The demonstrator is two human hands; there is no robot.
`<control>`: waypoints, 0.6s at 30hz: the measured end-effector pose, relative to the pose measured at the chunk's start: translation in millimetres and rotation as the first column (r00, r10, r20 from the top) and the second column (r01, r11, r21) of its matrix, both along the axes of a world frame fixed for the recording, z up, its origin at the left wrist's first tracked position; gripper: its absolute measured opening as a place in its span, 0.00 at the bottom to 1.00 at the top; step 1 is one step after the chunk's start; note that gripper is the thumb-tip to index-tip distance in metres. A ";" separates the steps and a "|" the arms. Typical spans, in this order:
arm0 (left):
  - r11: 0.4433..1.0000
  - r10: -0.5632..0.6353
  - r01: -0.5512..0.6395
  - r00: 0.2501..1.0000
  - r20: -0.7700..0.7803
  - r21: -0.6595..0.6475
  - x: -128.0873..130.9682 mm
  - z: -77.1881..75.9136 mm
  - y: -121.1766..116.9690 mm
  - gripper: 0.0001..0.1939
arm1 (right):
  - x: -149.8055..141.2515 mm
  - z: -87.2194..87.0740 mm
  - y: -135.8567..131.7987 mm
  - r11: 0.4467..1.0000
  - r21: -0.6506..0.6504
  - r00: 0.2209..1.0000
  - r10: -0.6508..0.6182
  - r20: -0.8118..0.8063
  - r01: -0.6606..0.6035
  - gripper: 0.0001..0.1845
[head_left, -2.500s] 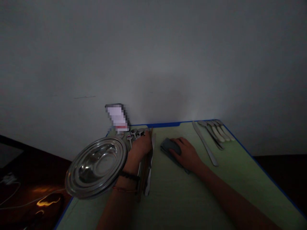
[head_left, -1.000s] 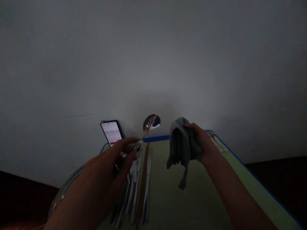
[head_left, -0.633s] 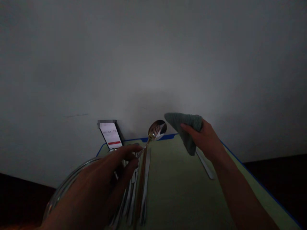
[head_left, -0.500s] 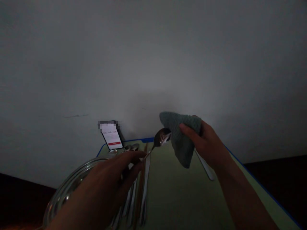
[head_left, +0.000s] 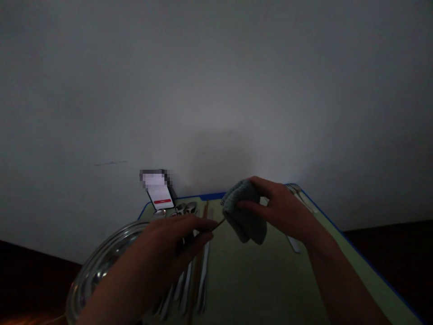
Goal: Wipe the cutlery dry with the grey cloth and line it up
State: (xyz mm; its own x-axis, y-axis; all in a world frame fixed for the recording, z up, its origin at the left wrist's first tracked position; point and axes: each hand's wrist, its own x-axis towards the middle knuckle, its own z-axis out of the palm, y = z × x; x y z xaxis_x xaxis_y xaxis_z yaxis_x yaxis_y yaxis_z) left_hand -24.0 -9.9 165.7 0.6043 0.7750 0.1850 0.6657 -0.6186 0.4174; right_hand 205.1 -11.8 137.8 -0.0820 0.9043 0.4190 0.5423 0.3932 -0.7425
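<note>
Between thumb and fingers, my left hand (head_left: 169,243) pinches the handle of a metal spoon (head_left: 219,223). The spoon's bowl is hidden inside a grey-green cloth (head_left: 245,214). My right hand (head_left: 280,207) is closed on that cloth, folding it round the bowl above the table. Below and beside my left hand lie several pieces of cutlery (head_left: 184,289) and wooden chopsticks (head_left: 196,271), partly covered by the hand and forearm.
A shiny metal bowl (head_left: 89,275) stands at the left. A phone (head_left: 158,192) leans on the wall behind the green, blue-edged table (head_left: 250,284). More cutlery (head_left: 299,194) lies along the right edge, partly behind my right hand.
My right hand has moved left and slightly down, and the cloth now wraps the spoon's bowl, which was bare before. My left hand keeps its hold on the handle.
</note>
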 end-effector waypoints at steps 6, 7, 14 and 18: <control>0.996 0.032 -0.030 0.999 0.031 -0.079 7.0 2.9 1.9 0.11 | 0.3 4.1 -1.9 0.983 0.123 0.981 -0.113 -0.159 0.134 0.08; 0.994 0.037 -0.037 0.999 -0.008 -0.105 6.5 2.8 0.7 0.12 | 0.4 4.1 -1.5 0.976 0.133 0.966 -0.144 -0.215 0.175 0.08; 0.993 -0.029 0.016 0.993 -0.114 -0.121 10.8 -8.7 -6.5 0.14 | -15.6 -1.4 5.0 0.912 0.079 0.679 -0.240 -0.694 0.403 0.14; 0.984 -0.070 0.042 0.985 -0.159 -0.175 33.7 -19.0 -4.8 0.12 | -35.8 -6.6 6.1 0.949 -0.075 0.656 -0.268 -0.706 0.307 0.16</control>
